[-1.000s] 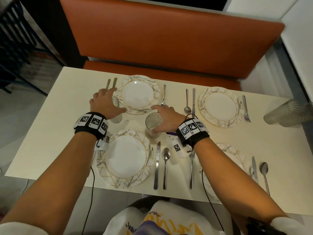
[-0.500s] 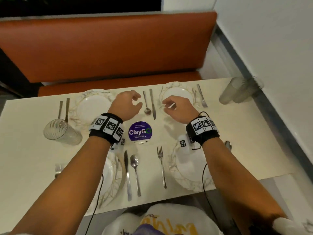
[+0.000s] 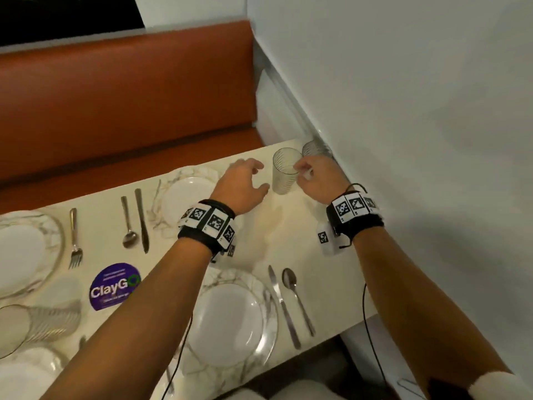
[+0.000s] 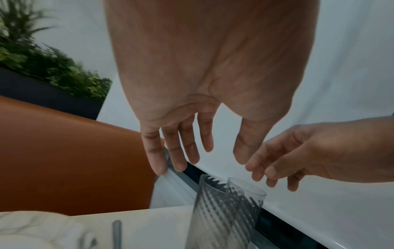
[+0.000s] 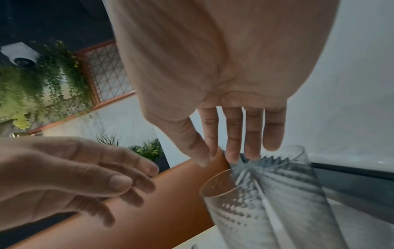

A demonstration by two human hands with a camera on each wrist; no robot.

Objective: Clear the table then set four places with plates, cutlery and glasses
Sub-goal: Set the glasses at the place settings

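Observation:
Two ribbed clear glasses stand together at the table's far right corner by the wall, the nearer glass [image 3: 285,172] [image 4: 219,215] [image 5: 245,212] in front of the farther glass [image 3: 315,148] [image 4: 250,193] [image 5: 298,176]. My left hand [image 3: 253,180] [image 4: 213,156] [image 5: 95,176] hovers just left of the nearer glass, fingers spread and empty. My right hand [image 3: 301,173] [image 5: 224,151] [image 4: 277,168] hangs over the glasses' rims with loose fingers, holding nothing. Marble-edged plates lie at the far plate [image 3: 184,194], near plate [image 3: 227,316] and left plate [image 3: 20,249] places.
The white wall [image 3: 403,111] runs close along the right. An orange bench [image 3: 129,96] backs the table. A fork [image 3: 75,241], spoon [image 3: 128,223] and knife [image 3: 142,220] lie mid-table, another knife [image 3: 284,307] and spoon [image 3: 297,301] near me. A purple sticker [image 3: 114,285] and a third glass [image 3: 31,324] sit left.
Both hands let go of the glasses held a second ago and travelled right to the two glasses in the corner. The head view swung right with them.

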